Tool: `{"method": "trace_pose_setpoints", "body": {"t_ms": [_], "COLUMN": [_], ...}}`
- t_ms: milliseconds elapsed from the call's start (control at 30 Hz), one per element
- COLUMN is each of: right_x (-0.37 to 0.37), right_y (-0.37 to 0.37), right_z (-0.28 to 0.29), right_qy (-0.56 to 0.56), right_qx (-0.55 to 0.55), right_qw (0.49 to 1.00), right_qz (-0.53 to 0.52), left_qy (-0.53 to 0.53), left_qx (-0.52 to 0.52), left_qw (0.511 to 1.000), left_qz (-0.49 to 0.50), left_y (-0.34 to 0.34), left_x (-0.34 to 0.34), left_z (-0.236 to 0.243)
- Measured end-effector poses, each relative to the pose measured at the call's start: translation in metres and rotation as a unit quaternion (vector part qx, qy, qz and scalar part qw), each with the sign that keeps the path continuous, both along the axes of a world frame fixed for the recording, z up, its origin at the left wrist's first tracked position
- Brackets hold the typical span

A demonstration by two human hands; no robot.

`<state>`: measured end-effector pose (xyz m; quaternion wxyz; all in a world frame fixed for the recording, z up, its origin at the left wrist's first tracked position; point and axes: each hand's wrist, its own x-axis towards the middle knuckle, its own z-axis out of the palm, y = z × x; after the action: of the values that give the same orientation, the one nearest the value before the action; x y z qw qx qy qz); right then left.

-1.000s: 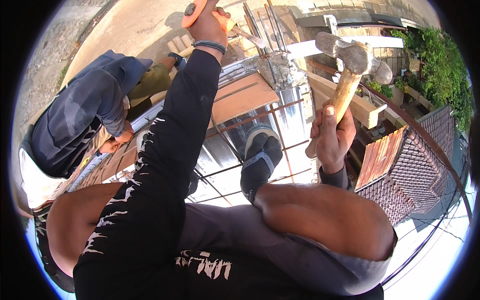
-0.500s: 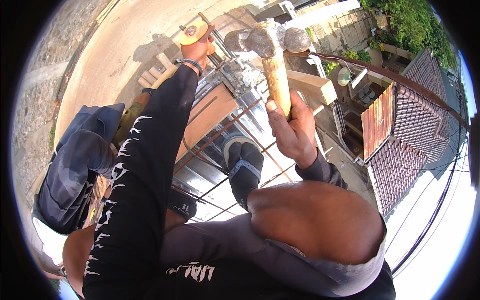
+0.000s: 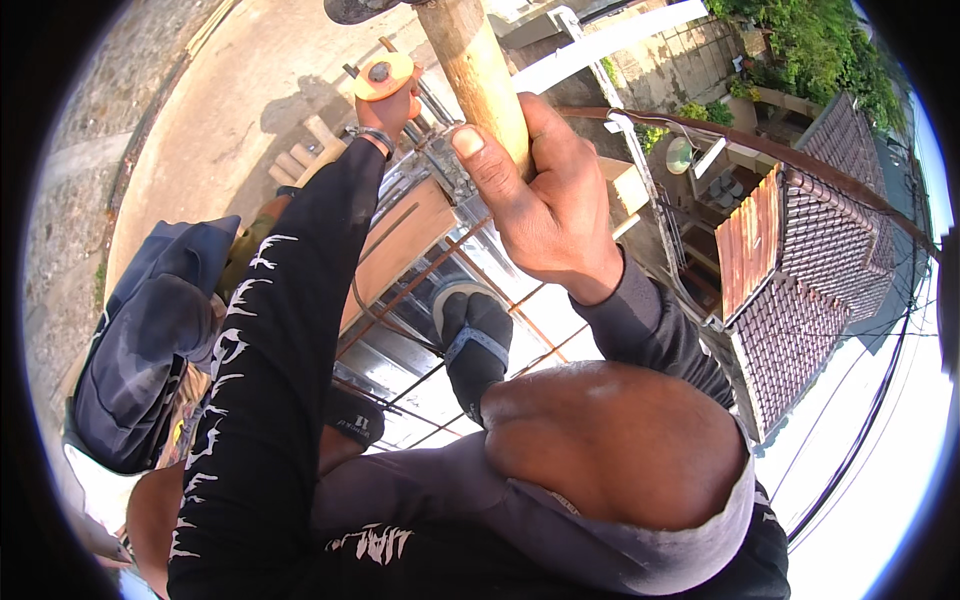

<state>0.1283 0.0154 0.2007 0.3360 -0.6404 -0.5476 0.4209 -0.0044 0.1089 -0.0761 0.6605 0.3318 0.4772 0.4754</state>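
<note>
My right hand (image 3: 555,210) is closed around the wooden handle of a hammer (image 3: 470,65), thumb pressed along it. The hammer is raised close to the camera, and the top edge of the head view cuts off most of its dark metal head. Farther off, my left hand (image 3: 398,108) is wrapped round a chisel with an orange disc-shaped hand guard (image 3: 394,82). The chisel's metal striking end shows in the middle of the guard; its tip is hidden. Metal bars and broken concrete lie just past the left hand, partly behind the hammer handle.
My foot in a sandal (image 3: 474,335) rests among rusty crossed rebar (image 3: 440,255) over shiny metal sheeting. A wooden board (image 3: 400,255) lies beside it. Another person in dark trousers (image 3: 150,330) is at the left. Tiled roofs (image 3: 805,310) and cables lie below right.
The hammer has risen toward the camera and to the left, its head passing mostly out of view. My left hand with the chisel stays nearly in place.
</note>
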Motion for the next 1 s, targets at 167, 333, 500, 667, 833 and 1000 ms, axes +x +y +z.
{"method": "trace_pose_setpoints", "body": {"t_ms": [167,333,500,667,833,1000], "right_x": [0.009,0.013,0.004,-0.001,-0.004,-0.009], "right_y": [0.038,0.035,0.038,0.025,0.032,0.023], "right_z": [0.003,-0.065,-0.053,-0.070,-0.095,-0.065], "right_qy": [-0.108,-0.252,-0.247,-0.351,-0.333,-0.395], "right_qx": [0.116,0.189,0.225,0.275,0.224,0.315], "right_qw": [0.981,0.928,0.922,0.866,0.886,0.844], "right_qz": [0.108,0.197,0.197,0.228,0.230,0.179], "left_qy": [-0.077,-0.062,0.166,0.276,0.253,0.254], "left_qx": [0.015,0.072,0.177,0.234,0.224,0.231], "left_qw": [0.995,0.993,0.965,0.924,0.939,0.932], "left_qz": [-0.066,-0.073,-0.100,-0.121,-0.059,-0.115], "left_y": [-0.005,-0.005,-0.019,-0.024,-0.002,-0.022], "left_x": [0.003,-0.006,-0.010,-0.008,0.002,-0.002], "left_z": [-0.016,-0.049,-0.058,-0.054,-0.094,-0.066]}}
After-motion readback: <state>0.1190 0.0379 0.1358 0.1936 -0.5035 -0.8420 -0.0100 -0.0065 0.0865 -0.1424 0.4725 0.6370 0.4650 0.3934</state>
